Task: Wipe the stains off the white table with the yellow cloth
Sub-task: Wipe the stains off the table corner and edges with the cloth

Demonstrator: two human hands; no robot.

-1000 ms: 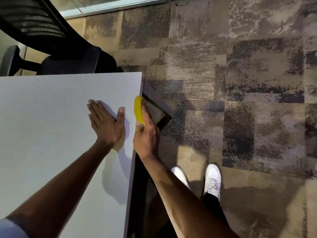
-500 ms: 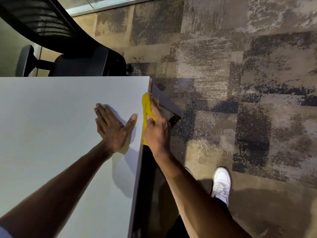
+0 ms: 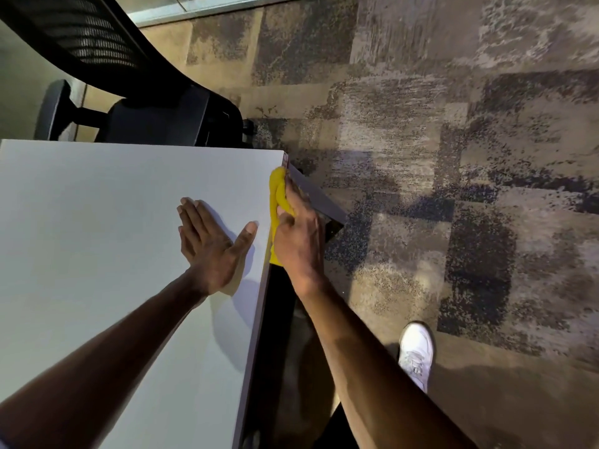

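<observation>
1. Pressing the yellow cloth (image 3: 278,196) against the right edge of the tabletop (image 3: 97,222), just short of the far corner, my right hand (image 3: 298,234) curls around the bunched fabric so it bears on the narrow rim.
2. My left hand (image 3: 210,244) lies flat on top, fingers straight and thumb splayed, probably to brace me against the push.
3. No stains show on the white surface.

The view contained one white table (image 3: 97,222), one yellow cloth (image 3: 278,192) and one black office chair (image 3: 155,118). Two hands were counted: one left hand (image 3: 210,244) and one right hand (image 3: 298,241). One white shoe (image 3: 416,354) was visible. On the chair, one armrest (image 3: 55,108) was visible. Two bare forearms (image 3: 113,345) were in frame, one per hand.
</observation>
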